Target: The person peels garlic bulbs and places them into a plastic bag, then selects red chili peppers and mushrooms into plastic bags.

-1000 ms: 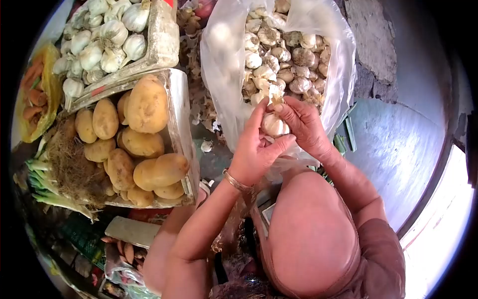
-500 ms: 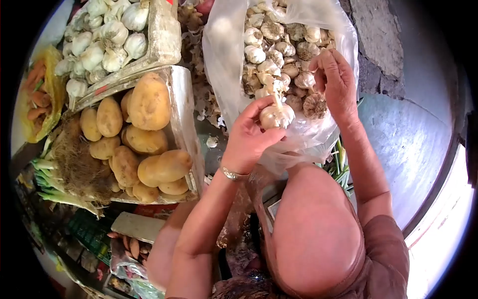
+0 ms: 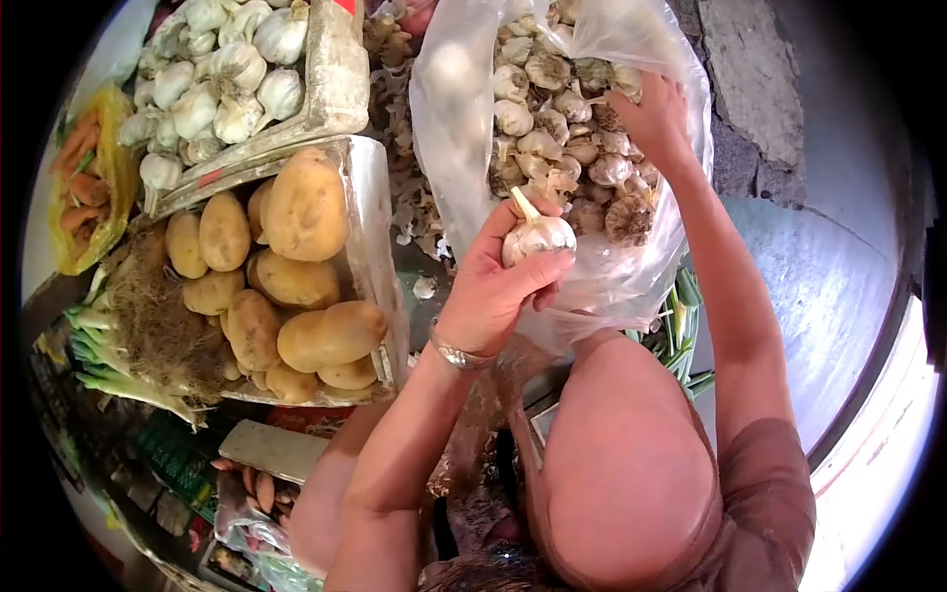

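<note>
My left hand point(image 3: 498, 286) is closed around a whitish garlic bulb point(image 3: 539, 242), its stem pointing up and the thumb across its lower side. Beneath and beyond it lies a clear plastic bag point(image 3: 449, 128) full of garlic bulbs point(image 3: 547, 123), some with brown, dirty roots. Inside the bag's right side, my right hand point(image 3: 659, 118) reaches over the bulbs. Its thumb and fingers are apart near a bulb and a stem, and nothing shows held in it. Some of its fingertips are hard to make out.
At left stand a white foam box of potatoes point(image 3: 330, 335) and, behind it, another box of cleaner garlic point(image 3: 197, 109). Carrots point(image 3: 87, 187) fill a yellow bag; spring onions point(image 3: 128, 365) lie by the potatoes. Garlic skins point(image 3: 400, 187) litter the floor beside the bag.
My right hand has moved up into the bag, and its fingers have spread from a pinch. My left hand still holds the garlic bulb, slightly lower and turned a little.
</note>
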### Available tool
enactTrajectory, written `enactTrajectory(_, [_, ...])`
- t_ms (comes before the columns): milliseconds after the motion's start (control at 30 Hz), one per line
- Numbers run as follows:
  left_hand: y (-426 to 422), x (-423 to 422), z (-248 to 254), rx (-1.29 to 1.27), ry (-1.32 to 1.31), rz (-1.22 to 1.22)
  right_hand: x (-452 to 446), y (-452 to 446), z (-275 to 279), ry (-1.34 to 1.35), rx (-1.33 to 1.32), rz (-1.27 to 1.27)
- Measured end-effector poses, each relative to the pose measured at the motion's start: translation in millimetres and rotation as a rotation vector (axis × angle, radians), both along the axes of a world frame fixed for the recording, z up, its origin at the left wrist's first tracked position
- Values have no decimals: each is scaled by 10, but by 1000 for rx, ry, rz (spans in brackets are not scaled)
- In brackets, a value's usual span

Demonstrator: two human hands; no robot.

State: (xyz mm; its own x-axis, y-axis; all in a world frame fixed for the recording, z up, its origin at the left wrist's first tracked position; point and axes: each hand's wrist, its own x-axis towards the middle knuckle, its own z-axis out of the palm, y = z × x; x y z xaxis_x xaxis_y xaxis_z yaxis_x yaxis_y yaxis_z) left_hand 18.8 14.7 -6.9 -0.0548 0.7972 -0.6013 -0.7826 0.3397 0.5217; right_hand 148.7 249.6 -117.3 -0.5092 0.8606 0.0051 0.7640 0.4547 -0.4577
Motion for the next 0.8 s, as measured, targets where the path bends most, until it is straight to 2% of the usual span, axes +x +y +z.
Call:
enactTrajectory(33, [22,7,0,-26,88,-15,-43,101,-50,-236,-131,-48])
enactTrajectory(67, [47,13,-2,-23,87,-12,-70,159,-97,-237,-127,-46])
enactTrajectory(167, [125,-8,-24,-4,207,-44,-104,212,-305,-14,-69,-106])
enactTrajectory(200, [159,-35,-40,13,255,-8,-87,237,-353,-14,-71,-105])
enactTrajectory(267, [228,-117,-66,79,326,37,-19,288,-434,152,26,27])
enactTrajectory(300, [260,-147,-68,79,325,38,-15,228,-327,151,26,28])
enactTrajectory(367, [296,-189,-73,129,377,163,7,-46,79,669,-731,-191])
enactTrajectory(400, [279,-205,-113,161,421,159,44,-135,164,666,-731,-191])
enactTrajectory(433, [285,-212,-108,162,418,157,84,-215,236,624,-796,-80])
enactTrajectory(500, [280,-215,-75,134,650,-72,110,-412,345,958,-1310,-35])
enactTrajectory(567, [266,-100,-112,148,700,-108,33,-657,457,993,-1423,-205])
enactTrajectory(600, [268,-43,-107,246,857,-164,42,-761,477,1072,-1444,-162])
enactTrajectory(633, [272,-4,-110,347,1014,-219,13,-816,553,1039,-1507,-190])
enactTrajectory(700, [242,44,-183,330,1156,-278,-123,-1109,740,754,-1288,-275])
enactTrajectory(733, [221,64,-211,292,1037,-265,-131,-1122,809,739,-1460,-362])
enactTrajectory(800, [207,70,-223,283,1026,-230,-101,-1097,809,727,-1517,-346])
